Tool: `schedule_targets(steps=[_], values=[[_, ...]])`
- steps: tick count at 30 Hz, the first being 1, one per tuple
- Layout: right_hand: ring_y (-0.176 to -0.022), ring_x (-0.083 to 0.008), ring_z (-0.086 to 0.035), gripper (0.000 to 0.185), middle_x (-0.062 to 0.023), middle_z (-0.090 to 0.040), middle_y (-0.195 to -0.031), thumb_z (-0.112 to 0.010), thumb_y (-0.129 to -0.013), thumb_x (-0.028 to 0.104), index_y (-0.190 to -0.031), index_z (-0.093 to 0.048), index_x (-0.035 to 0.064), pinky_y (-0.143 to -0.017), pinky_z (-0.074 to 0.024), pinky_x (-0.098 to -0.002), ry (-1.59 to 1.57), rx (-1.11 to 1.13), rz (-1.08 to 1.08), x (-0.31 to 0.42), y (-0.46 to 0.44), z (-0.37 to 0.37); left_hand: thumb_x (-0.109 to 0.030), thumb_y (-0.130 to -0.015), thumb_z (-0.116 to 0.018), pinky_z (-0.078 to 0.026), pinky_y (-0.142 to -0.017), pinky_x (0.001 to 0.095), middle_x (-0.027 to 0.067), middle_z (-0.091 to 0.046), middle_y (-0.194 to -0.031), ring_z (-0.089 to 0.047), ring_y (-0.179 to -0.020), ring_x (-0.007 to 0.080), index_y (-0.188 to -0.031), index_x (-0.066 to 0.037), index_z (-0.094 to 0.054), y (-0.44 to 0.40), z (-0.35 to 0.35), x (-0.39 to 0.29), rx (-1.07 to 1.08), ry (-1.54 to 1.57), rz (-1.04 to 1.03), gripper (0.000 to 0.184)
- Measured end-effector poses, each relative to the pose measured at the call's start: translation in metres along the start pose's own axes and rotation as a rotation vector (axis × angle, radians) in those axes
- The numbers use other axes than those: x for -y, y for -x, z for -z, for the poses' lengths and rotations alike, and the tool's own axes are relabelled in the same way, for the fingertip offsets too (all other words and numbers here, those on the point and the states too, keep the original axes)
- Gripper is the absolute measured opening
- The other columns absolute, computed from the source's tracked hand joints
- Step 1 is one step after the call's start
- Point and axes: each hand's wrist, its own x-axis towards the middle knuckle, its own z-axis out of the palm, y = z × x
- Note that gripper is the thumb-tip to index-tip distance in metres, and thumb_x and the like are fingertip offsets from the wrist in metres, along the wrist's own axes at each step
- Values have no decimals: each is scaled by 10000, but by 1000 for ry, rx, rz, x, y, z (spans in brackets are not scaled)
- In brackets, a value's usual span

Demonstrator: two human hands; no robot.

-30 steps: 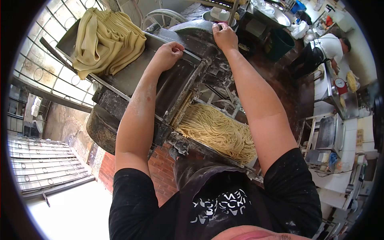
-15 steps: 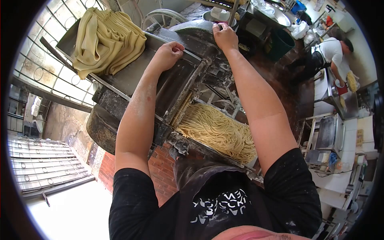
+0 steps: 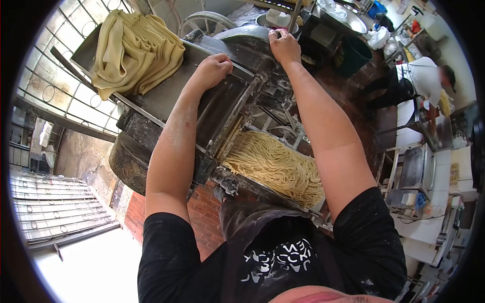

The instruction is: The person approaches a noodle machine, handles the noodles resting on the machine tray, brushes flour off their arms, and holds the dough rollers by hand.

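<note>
My left hand (image 3: pixel 213 69), its fingers curled closed, rests above the dark machine (image 3: pixel 214 113) near its upper rail; whether anything is in it is hidden. My right hand (image 3: pixel 285 46) is at the rounded machine cover (image 3: pixel 247 35), fingers pinched at a small reddish part (image 3: pixel 281 31). Folded sheets of yellowish dough (image 3: pixel 136 53) lie piled on the metal tray (image 3: pixel 169 101) left of my left hand. Below the machine's brass-coloured roller (image 3: pixel 230 136), between my forearms, a heap of cut noodles (image 3: pixel 275 164) fills a tray.
A co-worker in a white shirt (image 3: pixel 422 76) bends over a metal table (image 3: pixel 444 134) at the right. A dark green bin (image 3: pixel 352 55) stands beyond my right forearm. Barred windows (image 3: pixel 55 76) are at the left, and a metal rack (image 3: pixel 404 169) at the right.
The co-worker has leaned farther over the table at the right. My left hand has turned slightly, its fingers curling a little more. My right hand, the dough and the noodles look unchanged.
</note>
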Motion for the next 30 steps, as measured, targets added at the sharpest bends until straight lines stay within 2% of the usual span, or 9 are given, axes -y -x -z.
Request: schedule_targets(steps=[7,10,13,16,22,30], values=[[-1192,-396,-656,570,-222,-699,-1266,-465,-981,484,-1318,-670,73,-1040,-485,-503,-6,-11,8,-2,-1,-2,-180,-906,-551,-521,-732,318,65,-685,-821,-646,-738,158,-958,-12,-665,1,2,-5,6,93,37,210],[-1189,-396,-658,569,-224,-701,-1260,-466,-980,482,-1318,-670,73,-1037,-487,-504,-2,-11,14,-1,-1,-1,-196,-930,-552,-472,-644,261,4,-655,-829,-590,-714,100,-904,-91,-627,3,1,-7,10,109,33,132],[-1189,-396,-658,570,-225,-701,-1260,-465,-980,483,-1320,-668,73,-1035,-486,-507,1,-10,17,-2,-1,-2,-230,-971,-579,-519,-736,312,58,-685,-832,-637,-739,155,-984,-11,-667,4,1,-10,17,73,43,237],[-1192,-398,-656,574,-227,-698,-1264,-461,-980,485,-1323,-665,73,-1037,-483,-509,9,-8,14,-3,-2,-3,-307,-1021,-600,-482,-669,261,12,-650,-828,-582,-720,95,-940,-63,-650,5,0,-8,10,44,4,262],[-1203,-400,-649,577,-226,-694,-1274,-456,-977,481,-1330,-660,73,-1048,-475,-510,-1,4,13,-3,-2,-3,-292,-1030,-644,-520,-730,294,36,-667,-845,-608,-757,118,-1053,3,-678,3,-2,-6,-13,-66,-18,298],[-1200,-399,-651,570,-220,-696,-1273,-456,-975,479,-1324,-664,79,-1046,-480,-506,-7,7,2,-1,-1,-1,-288,-1020,-660,-522,-727,302,40,-677,-861,-609,-753,121,-1076,9,-682,3,-2,-5,-22,-81,-40,303]])
